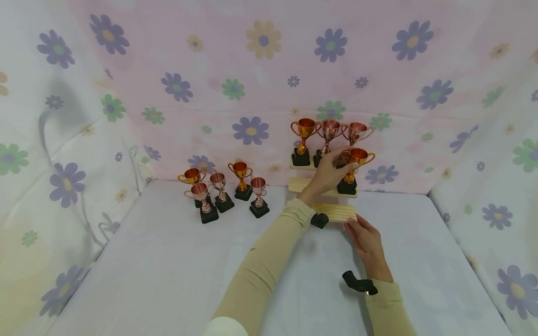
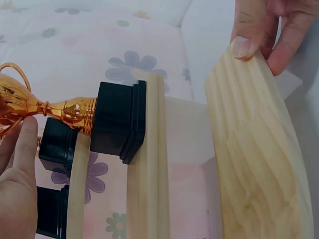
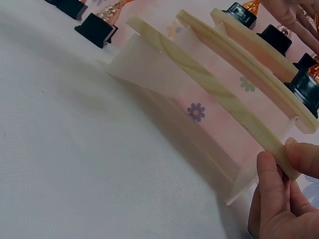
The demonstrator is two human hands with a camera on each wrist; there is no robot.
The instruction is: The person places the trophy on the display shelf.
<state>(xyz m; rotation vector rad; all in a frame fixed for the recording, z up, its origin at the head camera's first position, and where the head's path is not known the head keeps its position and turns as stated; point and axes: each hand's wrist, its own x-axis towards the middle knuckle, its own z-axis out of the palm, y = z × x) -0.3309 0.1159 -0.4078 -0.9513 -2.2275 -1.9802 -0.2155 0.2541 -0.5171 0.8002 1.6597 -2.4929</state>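
My left hand [image 1: 329, 171] grips a shiny gold trophy [image 1: 353, 169] on the stepped wooden shelf [image 1: 336, 212]; my right hand [image 1: 366, 238] pinches its smooth bottom plank.

White-clothed bench [image 1: 168, 280], walled in by flowered cloth. Far left of middle: five small trophies [image 1: 222, 191] standing in a cluster. Far right of middle: stepped wooden shelf [image 1: 336, 212], carrying three trophies [image 1: 329, 140] on the top step and one gold trophy [image 1: 350, 170] on the middle.

Left arm stretched forward, left hand [image 1: 329, 173] fingers curled, right hand [image 1: 366, 238] low, fingers pinching
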